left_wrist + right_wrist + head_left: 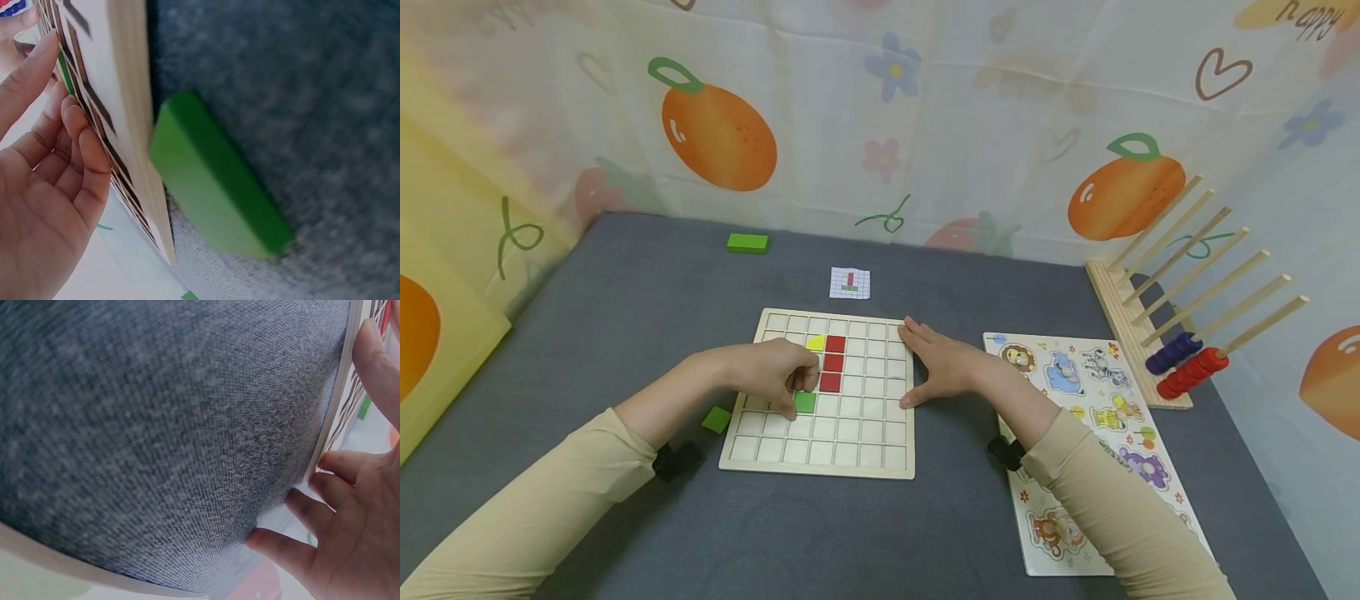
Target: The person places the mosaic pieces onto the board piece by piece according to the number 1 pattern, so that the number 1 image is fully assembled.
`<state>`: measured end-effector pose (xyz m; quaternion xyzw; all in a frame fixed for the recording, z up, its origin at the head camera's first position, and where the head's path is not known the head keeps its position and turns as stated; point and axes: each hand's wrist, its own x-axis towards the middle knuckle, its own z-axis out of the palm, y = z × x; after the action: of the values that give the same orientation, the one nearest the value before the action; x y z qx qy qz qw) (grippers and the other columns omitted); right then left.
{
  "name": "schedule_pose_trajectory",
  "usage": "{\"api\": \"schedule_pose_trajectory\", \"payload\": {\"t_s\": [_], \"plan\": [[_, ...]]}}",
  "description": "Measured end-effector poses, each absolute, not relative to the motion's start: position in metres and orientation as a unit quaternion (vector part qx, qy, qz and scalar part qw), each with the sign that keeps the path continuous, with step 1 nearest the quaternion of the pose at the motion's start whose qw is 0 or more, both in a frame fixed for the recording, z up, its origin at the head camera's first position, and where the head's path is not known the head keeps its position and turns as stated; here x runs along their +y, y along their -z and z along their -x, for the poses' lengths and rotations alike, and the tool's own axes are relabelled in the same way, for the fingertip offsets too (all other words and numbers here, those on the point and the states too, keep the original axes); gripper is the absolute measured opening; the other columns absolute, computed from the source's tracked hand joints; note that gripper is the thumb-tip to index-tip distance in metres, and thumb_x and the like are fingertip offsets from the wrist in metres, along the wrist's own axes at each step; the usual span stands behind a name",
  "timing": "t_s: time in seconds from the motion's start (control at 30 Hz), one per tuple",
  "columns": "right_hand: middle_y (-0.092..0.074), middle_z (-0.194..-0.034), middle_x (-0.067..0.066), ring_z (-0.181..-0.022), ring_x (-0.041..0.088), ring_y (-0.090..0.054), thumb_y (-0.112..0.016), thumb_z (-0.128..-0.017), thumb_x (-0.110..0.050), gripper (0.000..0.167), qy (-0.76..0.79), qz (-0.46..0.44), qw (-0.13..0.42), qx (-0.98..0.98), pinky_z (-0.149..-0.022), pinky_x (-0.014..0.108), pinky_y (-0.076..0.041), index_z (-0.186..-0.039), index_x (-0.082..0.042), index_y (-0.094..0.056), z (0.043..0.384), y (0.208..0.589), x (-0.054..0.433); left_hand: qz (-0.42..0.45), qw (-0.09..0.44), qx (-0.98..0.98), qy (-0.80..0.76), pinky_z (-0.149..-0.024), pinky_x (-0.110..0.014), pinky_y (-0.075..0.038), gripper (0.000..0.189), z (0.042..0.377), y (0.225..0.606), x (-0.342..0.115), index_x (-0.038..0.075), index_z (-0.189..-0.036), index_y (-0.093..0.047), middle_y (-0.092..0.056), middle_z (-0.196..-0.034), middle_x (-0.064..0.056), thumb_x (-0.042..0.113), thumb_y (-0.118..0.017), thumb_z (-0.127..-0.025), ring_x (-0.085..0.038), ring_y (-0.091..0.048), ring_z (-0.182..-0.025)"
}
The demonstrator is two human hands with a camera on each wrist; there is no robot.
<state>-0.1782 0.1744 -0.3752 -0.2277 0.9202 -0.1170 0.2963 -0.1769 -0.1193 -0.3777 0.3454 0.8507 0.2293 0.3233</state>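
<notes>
A wooden grid board (857, 454) lies flat on the table. Three red tiles (832, 362) stand in one column on it, with a yellow tile (815, 342) beside the top one. My left hand (775, 371) is over the board's left half, thumb and curled fingers pinching at a green tile (805, 402) in the grid; the left wrist view shows the edge of this green tile (65, 74) between thumb and fingertips. Spread out, my right hand (946, 360) rests its thumb and fingertips on the board's right edge; in the right wrist view this hand (356, 519) holds nothing.
A green block (717, 419) lies by the board's left edge, and another green block (747, 243) farther back. Behind the board is a small pattern card (850, 283). An animal puzzle board (1037, 562) and a peg rack (1176, 400) with red and blue beads stand right.
</notes>
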Motion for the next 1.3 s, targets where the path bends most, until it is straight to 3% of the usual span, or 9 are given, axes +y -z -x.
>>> {"api": "schedule_pose_trajectory", "payload": {"t_s": [0.57,0.93,1.13,1.3], "plan": [[0.008,-0.169,0.004,-0.157,0.028,0.001,-0.075,-0.081,-0.053,0.114,0.116,0.223,0.298,0.921,-0.125,0.051,-0.018,-0.160,-0.016,-0.002,0.178,0.375,0.174,-0.329,0.318,0.853,-0.251,-0.076,-0.027,-0.045,0.026,0.183,0.369,-0.137,0.011,-0.098,-0.063,-0.059,-0.089,-0.004,0.012,-0.081,-0.079,-0.016,-0.052,-0.085],[0.009,-0.169,0.004,-0.157,0.028,0.001,-0.074,-0.082,-0.053,0.113,0.121,0.225,0.301,0.919,-0.125,0.053,-0.017,-0.160,-0.016,-0.002,0.178,0.373,0.173,-0.290,0.292,0.866,-0.283,-0.072,-0.025,-0.048,0.035,0.195,0.365,-0.189,0.014,-0.101,-0.065,-0.064,-0.089,-0.002,0.030,-0.085,-0.076,-0.013,-0.058,-0.079],[0.009,-0.169,0.004,-0.157,0.027,0.001,-0.074,-0.082,-0.053,0.112,0.120,0.226,0.301,0.919,-0.125,0.053,-0.018,-0.160,-0.017,-0.002,0.178,0.373,0.173,-0.248,0.299,0.865,-0.318,-0.072,-0.024,-0.049,0.034,0.197,0.362,-0.226,0.011,-0.107,-0.067,-0.066,-0.100,-0.005,0.027,-0.082,-0.080,-0.009,-0.060,-0.080],[0.009,-0.168,0.005,-0.157,0.028,0.002,-0.075,-0.082,-0.052,0.113,0.122,0.227,0.302,0.918,-0.125,0.053,-0.018,-0.160,-0.016,-0.002,0.178,0.373,0.173,-0.243,0.339,0.840,-0.348,-0.072,-0.023,-0.052,0.039,0.197,0.366,-0.247,0.005,-0.114,-0.067,-0.066,-0.104,-0.009,0.020,-0.081,-0.080,-0.007,-0.061,-0.079]]}}
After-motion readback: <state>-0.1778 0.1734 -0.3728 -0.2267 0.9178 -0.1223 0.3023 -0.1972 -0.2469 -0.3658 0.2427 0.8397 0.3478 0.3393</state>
